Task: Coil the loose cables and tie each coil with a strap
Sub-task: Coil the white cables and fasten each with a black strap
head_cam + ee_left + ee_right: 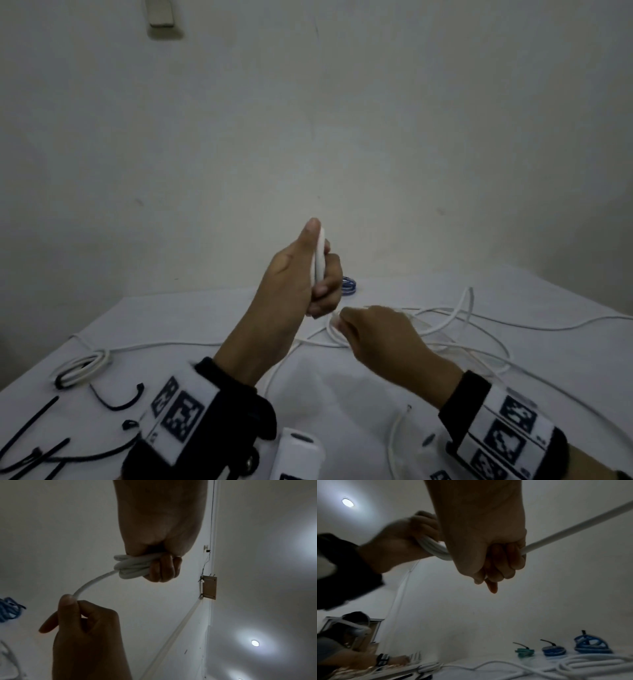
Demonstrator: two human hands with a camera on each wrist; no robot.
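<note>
Above table (342, 394), L hand (294, 274) grips white cable (96, 582) coil; R hand (376, 335) fingers pinch the feed. Loose tail w/ tangles may snag, pulling loops out.

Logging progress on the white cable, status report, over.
Left hand grips white coil, held up. Right hand pinches the feeding white cable. Rest of it loose on table. Black straps untouched. Nothing blocking.

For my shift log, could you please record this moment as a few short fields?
left hand: grips white coil, raised above table
right hand: holds white cable running to the coil
loose cable: trails over the table
tied coils: blue coils and white coil by the straps
straps: black, spare, near left
stage: coil not yet strapped
</note>
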